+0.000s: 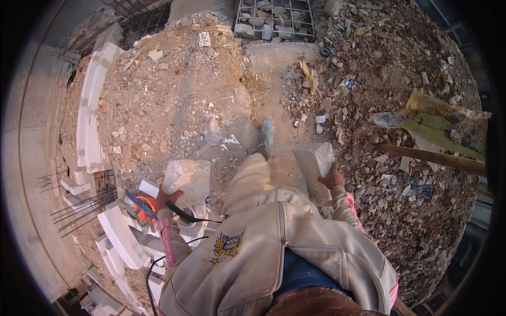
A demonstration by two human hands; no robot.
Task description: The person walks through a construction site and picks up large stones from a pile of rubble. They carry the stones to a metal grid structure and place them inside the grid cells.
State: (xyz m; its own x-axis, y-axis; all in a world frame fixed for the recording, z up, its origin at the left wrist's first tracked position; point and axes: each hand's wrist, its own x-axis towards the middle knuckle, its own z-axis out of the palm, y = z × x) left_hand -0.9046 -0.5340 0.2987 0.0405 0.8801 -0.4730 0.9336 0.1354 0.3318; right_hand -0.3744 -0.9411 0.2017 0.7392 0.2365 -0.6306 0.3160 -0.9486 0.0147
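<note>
A pale, rough-faced block (191, 178) is at my left side. My left hand (171, 197) grips its near left corner, fingers bent against it. A second block (312, 158), greyish with broken edges, is at my right side. My right hand (332, 178) is wrapped round its near right edge. Whether either block's underside touches the ground cannot be made out. A black strap (191, 216) runs from beside my left wrist to my jacket. One grey boot (267, 131) shows between the blocks on the dusty ground.
Long white blocks (90, 113) form a low row at left. Rebar ends (84, 209) stick out near more white blocks (122, 236), a blue-bladed tool (141, 203) and something orange (145, 208). Rubble (390, 210), a plank (432, 159) and a torn sack (437, 124) lie right. A rebar grid (274, 20) is ahead.
</note>
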